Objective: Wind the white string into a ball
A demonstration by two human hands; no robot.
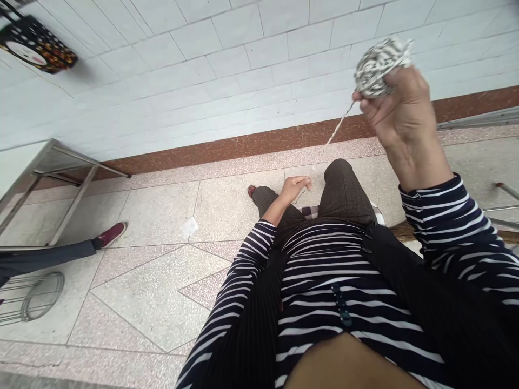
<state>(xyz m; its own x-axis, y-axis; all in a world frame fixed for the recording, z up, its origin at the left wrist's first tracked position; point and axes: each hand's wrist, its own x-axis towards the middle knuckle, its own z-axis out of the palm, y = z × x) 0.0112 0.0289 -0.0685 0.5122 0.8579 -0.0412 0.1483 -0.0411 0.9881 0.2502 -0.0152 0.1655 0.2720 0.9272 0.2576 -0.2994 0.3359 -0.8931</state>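
Raised at the upper right, my right hand (407,111) is closed around a ball of grey-and-white twisted yarn (381,67). From the ball a thin yarn strand (339,128) slants down and left, fading against the pale floor in line with my left hand (295,189). That hand is held low over my lap, its fingers curled together in a pinch at the strand's lower end. The yarn between the fingertips is too fine to see clearly.
A metal-framed table (52,148) stands at the left, with another person's shoe (112,234) near it. Below lies a wire rack (42,296). A patterned bag (36,46) hangs on the tiled wall. White paper (189,228) is on the floor. Metal legs (503,221) show at right.
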